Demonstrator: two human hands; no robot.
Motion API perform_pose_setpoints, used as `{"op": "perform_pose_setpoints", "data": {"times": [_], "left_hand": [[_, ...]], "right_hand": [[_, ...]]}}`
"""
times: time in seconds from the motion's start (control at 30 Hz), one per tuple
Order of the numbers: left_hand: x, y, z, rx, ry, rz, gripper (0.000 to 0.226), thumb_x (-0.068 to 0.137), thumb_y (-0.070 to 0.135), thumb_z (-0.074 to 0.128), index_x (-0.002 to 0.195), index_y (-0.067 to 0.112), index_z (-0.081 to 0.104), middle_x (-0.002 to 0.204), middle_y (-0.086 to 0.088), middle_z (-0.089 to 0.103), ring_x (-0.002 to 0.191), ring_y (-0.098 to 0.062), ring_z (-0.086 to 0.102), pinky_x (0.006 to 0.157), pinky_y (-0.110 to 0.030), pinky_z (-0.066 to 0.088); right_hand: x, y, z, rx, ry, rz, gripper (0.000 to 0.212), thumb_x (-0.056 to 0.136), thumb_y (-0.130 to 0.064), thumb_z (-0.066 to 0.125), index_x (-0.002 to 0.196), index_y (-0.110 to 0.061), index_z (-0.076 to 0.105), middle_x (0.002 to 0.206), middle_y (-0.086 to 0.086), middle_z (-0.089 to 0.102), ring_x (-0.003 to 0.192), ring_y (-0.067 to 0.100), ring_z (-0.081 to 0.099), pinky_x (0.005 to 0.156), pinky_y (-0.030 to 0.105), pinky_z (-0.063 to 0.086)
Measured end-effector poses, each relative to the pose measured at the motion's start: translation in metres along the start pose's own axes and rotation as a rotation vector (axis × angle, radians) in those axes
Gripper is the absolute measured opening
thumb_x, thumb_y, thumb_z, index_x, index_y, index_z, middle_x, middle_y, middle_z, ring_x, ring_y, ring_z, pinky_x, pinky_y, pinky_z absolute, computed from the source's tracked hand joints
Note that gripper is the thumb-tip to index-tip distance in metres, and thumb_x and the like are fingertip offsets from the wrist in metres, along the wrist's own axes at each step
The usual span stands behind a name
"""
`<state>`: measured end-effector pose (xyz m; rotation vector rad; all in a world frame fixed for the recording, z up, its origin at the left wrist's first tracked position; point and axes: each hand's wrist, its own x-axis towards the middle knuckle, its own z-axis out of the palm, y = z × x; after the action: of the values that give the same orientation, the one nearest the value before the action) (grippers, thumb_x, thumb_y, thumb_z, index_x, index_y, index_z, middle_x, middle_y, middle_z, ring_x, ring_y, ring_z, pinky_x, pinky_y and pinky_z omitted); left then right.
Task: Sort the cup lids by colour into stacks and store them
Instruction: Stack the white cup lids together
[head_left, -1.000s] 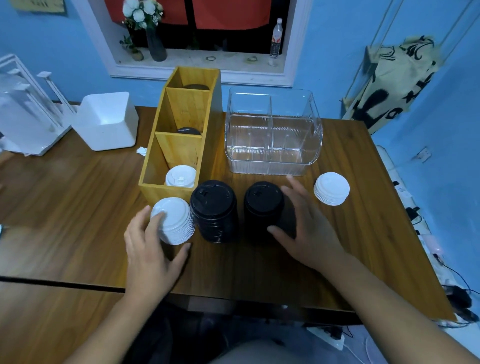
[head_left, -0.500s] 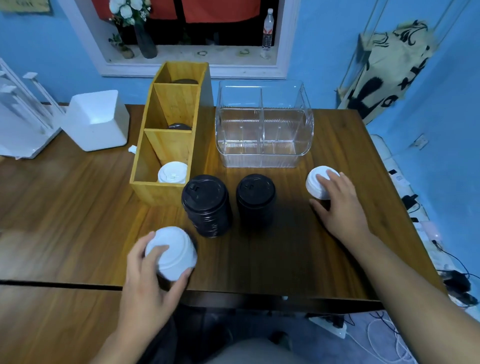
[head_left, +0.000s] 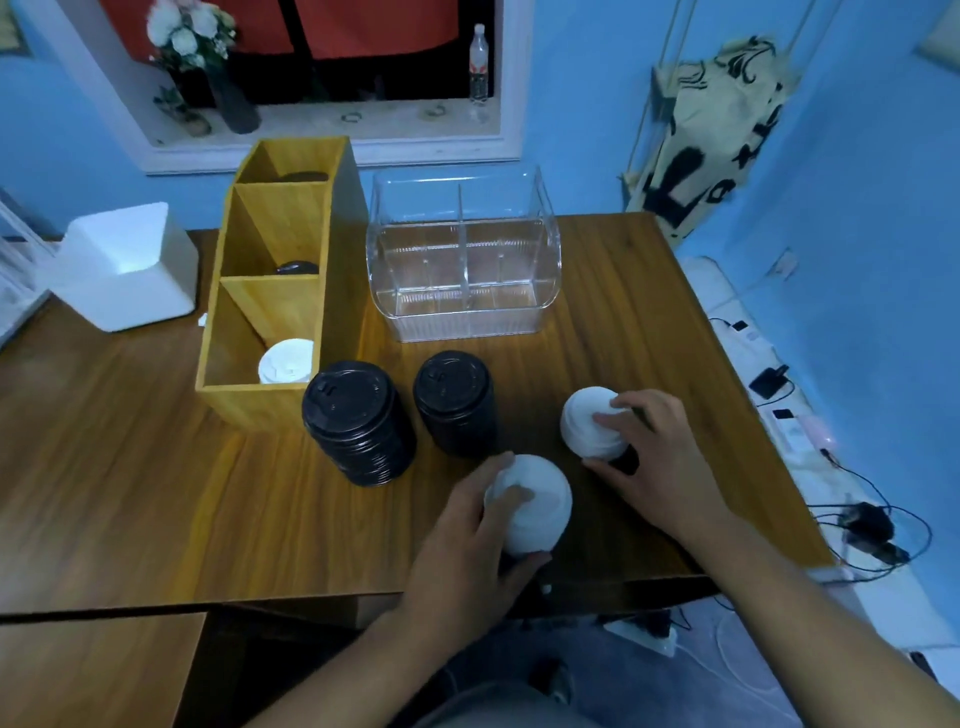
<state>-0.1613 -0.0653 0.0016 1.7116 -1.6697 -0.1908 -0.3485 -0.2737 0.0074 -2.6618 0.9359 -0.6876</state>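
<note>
Your left hand (head_left: 467, 545) clasps the near white stack (head_left: 540, 501) by the near edge of the table (head_left: 156, 493), and your right hand (head_left: 660, 462) clasps the far white stack (head_left: 584, 423) just beyond it, right of the black stacks (head_left: 358, 421), seemingly to merge both whites into one.

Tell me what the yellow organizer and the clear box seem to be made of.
The yellow organizer looks like wood or bamboo: matte flat boards, faint grain. The clear box looks like hard plastic, possibly acrylic: glossy, see-through, ribbed along its base.

Glossy black plastic lids (head_left: 358, 421), wood-grain table (head_left: 156, 467), clear plastic organizer (head_left: 462, 260).
</note>
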Motion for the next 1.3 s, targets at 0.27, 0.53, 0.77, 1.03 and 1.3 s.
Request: {"op": "perform_pose_setpoints", "data": {"times": [0.27, 0.53, 0.77, 1.03, 1.3], "left_hand": [[0.060, 0.019, 0.042, -0.077, 0.064, -0.077, 0.076, 0.084, 0.026, 0.082, 0.146, 0.010, 0.041, 0.161, -0.006, 0.030, 0.149, -0.020, 0.032, 0.117, -0.040, 0.040], [0.084, 0.017, 0.057, -0.184, 0.109, -0.354, 0.105, 0.077, 0.038, 0.088, 0.157, 0.013, 0.025, 0.156, -0.001, 0.038, 0.144, -0.014, 0.035, 0.119, -0.036, 0.035], [0.088, 0.013, 0.060, -0.142, 0.117, -0.356, 0.095, 0.081, 0.037, 0.082, 0.156, 0.015, 0.028, 0.150, 0.002, 0.043, 0.137, -0.015, 0.044, 0.110, -0.043, 0.044], [0.089, 0.008, 0.063, -0.134, 0.147, -0.302, 0.080, 0.091, 0.037, 0.071, 0.157, 0.012, 0.032, 0.156, 0.002, 0.043, 0.144, -0.012, 0.039, 0.115, -0.041, 0.039], [0.093, 0.006, 0.065, -0.156, 0.148, -0.359, 0.086, 0.092, 0.032, 0.072, 0.159, 0.014, 0.022, 0.158, 0.000, 0.040, 0.144, -0.013, 0.041, 0.114, -0.039, 0.042]], "right_hand": [[0.007, 0.015, -0.003, 0.284, -0.005, 0.133, 0.064, 0.077, -0.021, 0.086, 0.129, -0.016, 0.050, 0.154, 0.006, 0.043, 0.138, 0.022, 0.044, 0.109, 0.045, 0.047], [0.013, -0.006, -0.030, 0.368, 0.307, 0.133, 0.063, 0.081, -0.032, 0.084, 0.134, -0.014, 0.056, 0.143, 0.004, 0.051, 0.132, 0.015, 0.047, 0.104, 0.021, 0.043], [0.021, -0.032, -0.006, 0.283, 0.092, 0.005, 0.066, 0.086, -0.051, 0.066, 0.144, -0.024, 0.051, 0.154, -0.001, 0.038, 0.140, 0.014, 0.035, 0.111, 0.028, 0.037], [0.016, -0.037, 0.007, 0.156, 0.114, -0.085, 0.063, 0.095, -0.050, 0.052, 0.148, -0.016, 0.048, 0.160, 0.009, 0.033, 0.145, 0.027, 0.037, 0.110, 0.039, 0.044], [0.023, -0.033, 0.016, 0.032, 0.113, -0.134, 0.065, 0.093, -0.038, 0.063, 0.151, -0.017, 0.043, 0.161, 0.011, 0.032, 0.144, 0.028, 0.039, 0.102, 0.035, 0.049]]}}
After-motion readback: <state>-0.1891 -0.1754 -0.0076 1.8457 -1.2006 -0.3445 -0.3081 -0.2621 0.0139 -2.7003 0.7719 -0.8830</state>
